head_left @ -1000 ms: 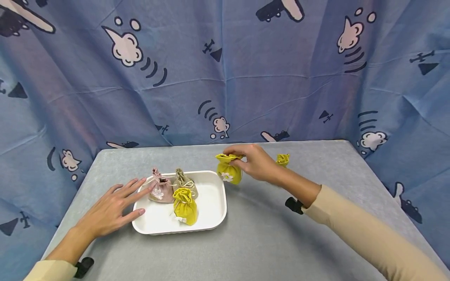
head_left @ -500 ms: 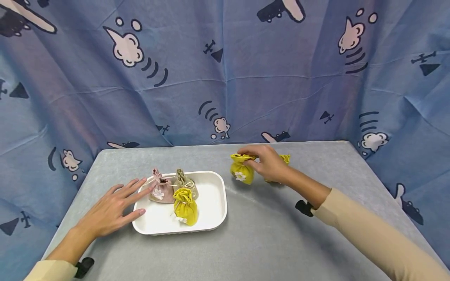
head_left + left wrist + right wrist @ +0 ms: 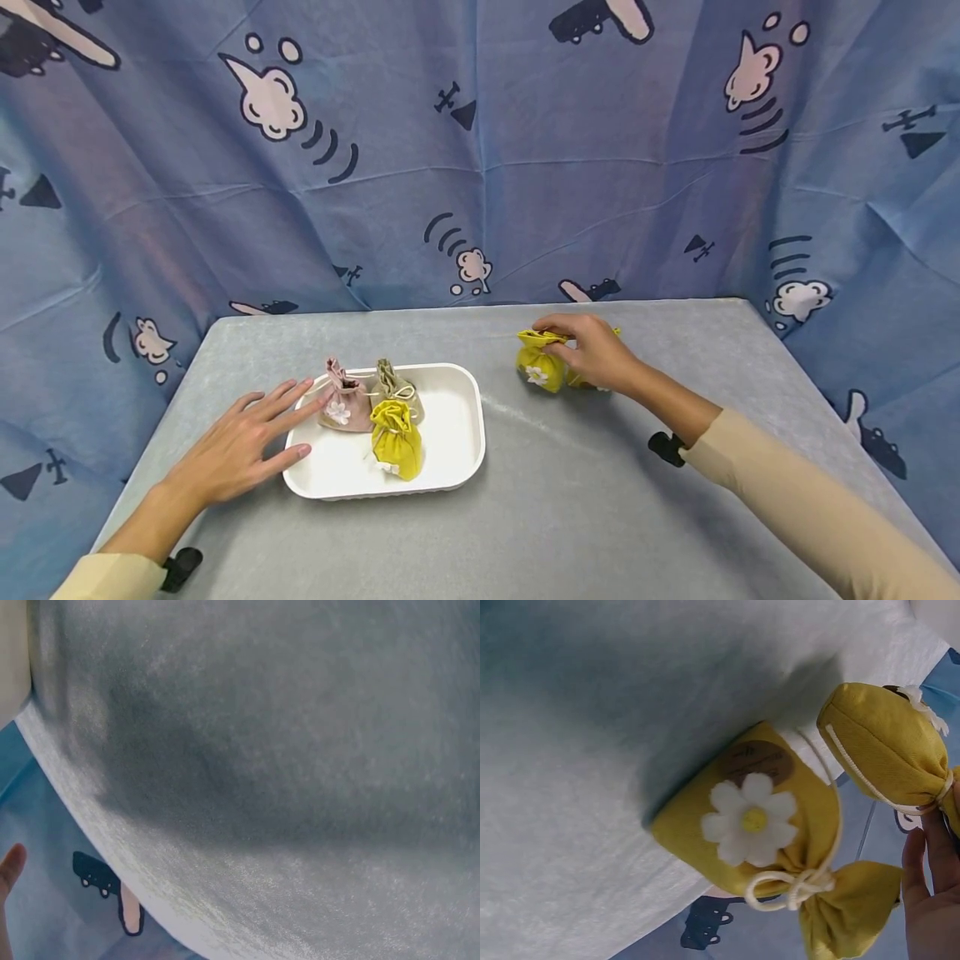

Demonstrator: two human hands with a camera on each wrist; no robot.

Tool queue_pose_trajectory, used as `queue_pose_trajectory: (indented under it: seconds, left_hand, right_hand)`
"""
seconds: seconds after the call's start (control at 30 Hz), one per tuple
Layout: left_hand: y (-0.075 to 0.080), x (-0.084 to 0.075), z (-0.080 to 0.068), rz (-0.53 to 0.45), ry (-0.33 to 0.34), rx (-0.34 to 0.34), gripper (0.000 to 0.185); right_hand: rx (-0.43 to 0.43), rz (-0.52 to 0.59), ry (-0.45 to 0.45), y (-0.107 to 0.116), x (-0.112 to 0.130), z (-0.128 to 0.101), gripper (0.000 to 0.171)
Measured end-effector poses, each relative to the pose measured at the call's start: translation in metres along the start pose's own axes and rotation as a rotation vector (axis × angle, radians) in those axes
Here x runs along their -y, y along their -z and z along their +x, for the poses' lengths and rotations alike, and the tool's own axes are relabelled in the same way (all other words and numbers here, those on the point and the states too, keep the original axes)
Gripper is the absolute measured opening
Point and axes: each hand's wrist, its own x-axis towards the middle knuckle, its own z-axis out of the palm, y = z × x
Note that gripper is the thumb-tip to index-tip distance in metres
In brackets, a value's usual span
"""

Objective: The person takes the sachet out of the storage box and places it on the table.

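Observation:
My right hand pinches the gathered neck of a yellow drawstring pouch with a white flower, near the back of the table. Right behind that hand stands a second yellow drawstring pouch, mostly hidden in the head view; the right wrist view shows its flower and cord bow. At the left, my left hand lies with spread, straight fingers over the rim of a white tray, its fingertips by a pink pouch. An olive pouch and another yellow pouch also sit in the tray.
The grey table runs to a blue patterned curtain at the back and sides. Black wrist devices, the left one and the right one, sit beneath the forearms.
My right hand has carried the yellow pouch rightward, from beside the tray's right rim to close by the other yellow pouch. My left hand has stayed in place.

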Motion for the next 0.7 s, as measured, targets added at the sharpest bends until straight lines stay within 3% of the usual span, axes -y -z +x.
queue_pose_trajectory:
  seconds: [0.7]
  left_hand:
    - [0.0012, -0.0005, -0.0004, -0.012, -0.015, -0.012, 0.067]
  right_hand:
    - [-0.023, 0.01, -0.015, 0.0005, -0.0115, -0.0043, 0.035]
